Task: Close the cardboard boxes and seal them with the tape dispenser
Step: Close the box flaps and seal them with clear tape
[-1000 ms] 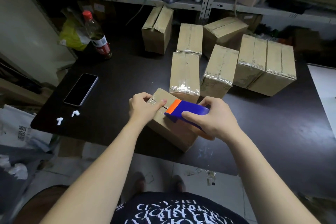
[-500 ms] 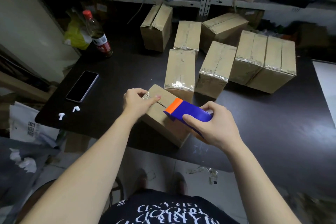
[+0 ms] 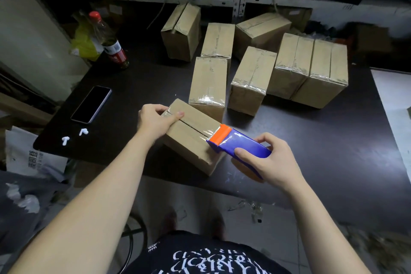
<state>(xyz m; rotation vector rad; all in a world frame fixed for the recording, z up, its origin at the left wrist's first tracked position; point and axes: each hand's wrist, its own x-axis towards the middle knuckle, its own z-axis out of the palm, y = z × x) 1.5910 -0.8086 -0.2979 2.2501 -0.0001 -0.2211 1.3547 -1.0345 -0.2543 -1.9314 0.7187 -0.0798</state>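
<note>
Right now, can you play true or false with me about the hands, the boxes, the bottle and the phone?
1. The right hand holds the blue and orange tape dispenser. True.
2. The left hand grips the far end of the box being taped. True.
3. The dispenser's orange tip hangs in the air, away from that box. False: it rests on the box's top, at the near end of the seam.
4. The bottle has a blue cap. False: its cap is red.
5. The phone lies on the table, left of that box. True.
6. The other boxes are piled in one tower. False: they stand side by side on the table.
</note>
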